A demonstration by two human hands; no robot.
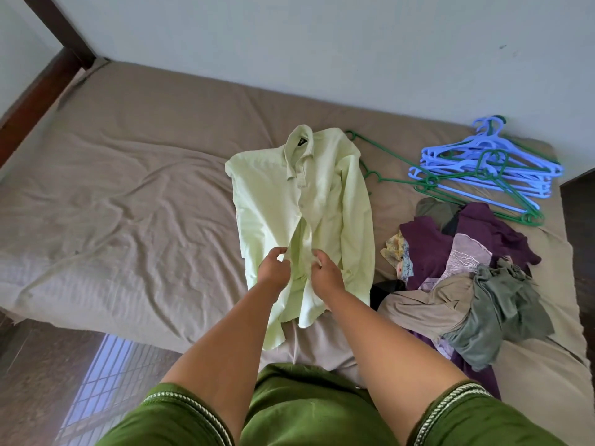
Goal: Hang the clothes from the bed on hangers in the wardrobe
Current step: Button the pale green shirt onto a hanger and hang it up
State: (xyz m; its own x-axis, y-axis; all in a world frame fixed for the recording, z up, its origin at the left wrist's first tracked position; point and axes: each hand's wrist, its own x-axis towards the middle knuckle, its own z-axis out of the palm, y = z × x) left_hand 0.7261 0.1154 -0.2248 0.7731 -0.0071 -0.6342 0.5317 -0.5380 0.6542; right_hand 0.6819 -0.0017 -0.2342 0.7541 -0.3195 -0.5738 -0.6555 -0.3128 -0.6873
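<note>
We are working on the pale green shirt (302, 217), lying flat and face up at the middle of the bed (128, 194), collar pointing to 12 o'clock, hem hanging toward us over the bed edge. Judged step: we are handling the front opening near the lower buttons before a hanger goes in. To do it well we are keeping the two front edges apart and flat, opening upward toward the collar, so a hanger can slide into the shoulders without bunching.

Grip: the left hand (273, 268) is curling its fingers and pinching the left front edge; the right hand (325, 272) is doing the same on the right front edge. Both are clamped on cloth, close together, not touching each other.

Outward: a green hanger (373, 152) is lying just at 3 o'clock of the shirt, partly under its sleeve. A heap of blue and green hangers (489, 169) is sitting further out at 2 o'clock. A pile of clothes (467, 268), purple, grey, beige, is lying at 4 o'clock, near the shirt. No wardrobe in view.
</note>
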